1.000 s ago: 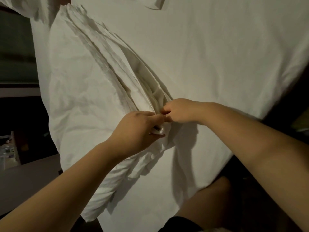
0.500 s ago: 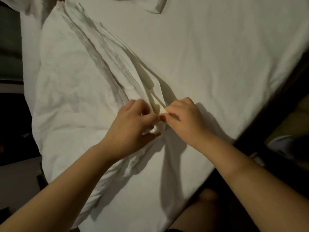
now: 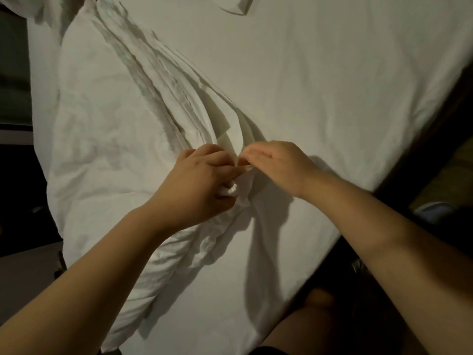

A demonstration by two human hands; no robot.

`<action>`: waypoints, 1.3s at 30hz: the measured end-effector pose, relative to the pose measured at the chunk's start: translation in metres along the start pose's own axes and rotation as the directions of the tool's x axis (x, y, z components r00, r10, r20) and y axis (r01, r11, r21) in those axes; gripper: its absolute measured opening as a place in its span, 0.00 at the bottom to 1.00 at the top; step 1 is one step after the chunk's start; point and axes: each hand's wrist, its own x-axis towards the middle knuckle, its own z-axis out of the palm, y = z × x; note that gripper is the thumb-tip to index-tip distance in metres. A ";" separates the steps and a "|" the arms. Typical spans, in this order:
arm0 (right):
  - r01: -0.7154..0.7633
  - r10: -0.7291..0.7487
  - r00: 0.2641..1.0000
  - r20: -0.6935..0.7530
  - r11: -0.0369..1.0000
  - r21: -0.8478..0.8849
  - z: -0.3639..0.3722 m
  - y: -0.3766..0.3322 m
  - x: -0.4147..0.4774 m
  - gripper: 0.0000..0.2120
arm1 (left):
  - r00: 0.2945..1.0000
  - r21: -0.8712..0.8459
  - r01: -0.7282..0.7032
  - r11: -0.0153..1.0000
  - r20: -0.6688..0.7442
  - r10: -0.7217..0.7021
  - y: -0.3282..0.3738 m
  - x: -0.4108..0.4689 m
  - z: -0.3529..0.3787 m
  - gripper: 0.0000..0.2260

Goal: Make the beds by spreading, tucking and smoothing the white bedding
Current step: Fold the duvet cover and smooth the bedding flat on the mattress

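In the head view, the folded sheet lies on the mattress, fanning from centre toward eleven o'clock. The left hand grips its bunched corner and the right hand pinches one layer's edge. Separating the wrong layer could leave the sheet twisted when it is spread.
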 end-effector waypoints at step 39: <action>0.190 -0.101 0.981 0.167 0.694 -0.695 -0.005 -0.009 0.022 0.09 | 0.999 -0.050 -0.024 0.998 -0.031 0.022 -0.002 0.001 0.014 0.15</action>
